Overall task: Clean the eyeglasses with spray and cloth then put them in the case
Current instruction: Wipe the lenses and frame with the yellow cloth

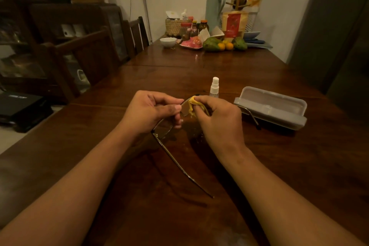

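I hold thin-framed eyeglasses (165, 129) above the wooden table (279, 166). My left hand (151, 112) pinches the frame near the bridge. My right hand (217, 120) presses a yellow cloth (192, 104) against the far lens. One temple arm reaches down toward me and the other sticks out to the right past my right hand. A small clear spray bottle (214, 88) with a white cap stands just behind my hands. An open grey glasses case (273, 107) lies to the right with nothing in it.
At the table's far end stand jars (185, 30), a woven basket (174, 26), a white bowl (168, 42), fruit (211, 44), a tall pale jug (213, 12) and a red packet (233, 24). Wooden chairs (87, 60) line the left side. A dark cabinet stands further left.
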